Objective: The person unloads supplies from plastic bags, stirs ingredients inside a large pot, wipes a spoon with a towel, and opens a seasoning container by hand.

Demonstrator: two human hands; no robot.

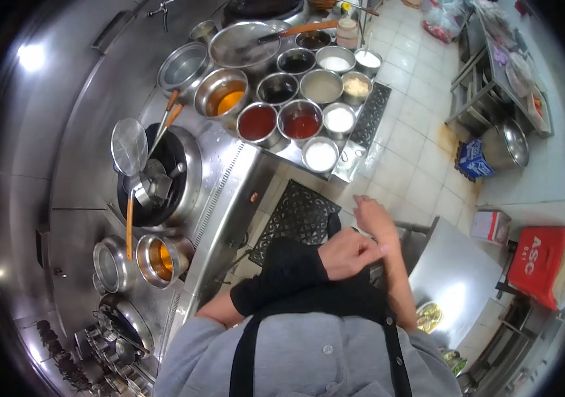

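Observation:
My left hand [348,255], with a black sleeve over the forearm, reaches across my body. Its fingers are closed in a pinch against the inner side of my right wrist; what is between them, if anything, is too small to make out. My right hand [373,216] is raised just beyond it, fingers apart and slightly bent, holding nothing. Under both hands are a black apron [348,298] and part of a dark patterned floor mat [296,215].
Metal bowls of sauces [257,124] and white powders [321,155] stand ahead. A wok [180,178] with ladles and a strainer [130,147] is at left. At right are a steel table [451,264] and a red crate [539,261].

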